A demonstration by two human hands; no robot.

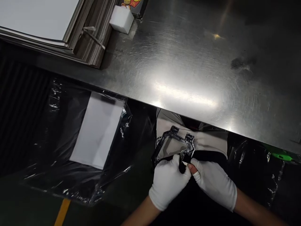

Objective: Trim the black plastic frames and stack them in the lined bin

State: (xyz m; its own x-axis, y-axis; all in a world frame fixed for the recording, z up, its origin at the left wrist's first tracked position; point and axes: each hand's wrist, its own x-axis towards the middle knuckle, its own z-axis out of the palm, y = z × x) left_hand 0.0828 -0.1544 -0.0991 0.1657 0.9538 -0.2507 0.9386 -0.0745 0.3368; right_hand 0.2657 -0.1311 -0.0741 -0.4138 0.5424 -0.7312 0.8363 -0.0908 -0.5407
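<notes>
A black angular frame (172, 135) with an open middle and two tabs on its far edge is held over my lap, just off the near edge of the metal table (178, 62). My left hand (166, 182), in a white glove, grips the frame's near side. In a white glove with a bare fingertip showing, my right hand (213, 180) is closed in a pinch at the frame's near right corner. A small pale sliver (185, 163) shows between the two hands; its kind is too small to tell, and my fingers hide part of that corner.
A tied stack of cardboard sheets (87, 40) stands at the table's far left, beside a white foam block (121, 19) and a dark case (139, 8). Below the table edge, clear plastic (63, 179) surrounds a white sheet (96, 131). A green object (282, 156) lies at right.
</notes>
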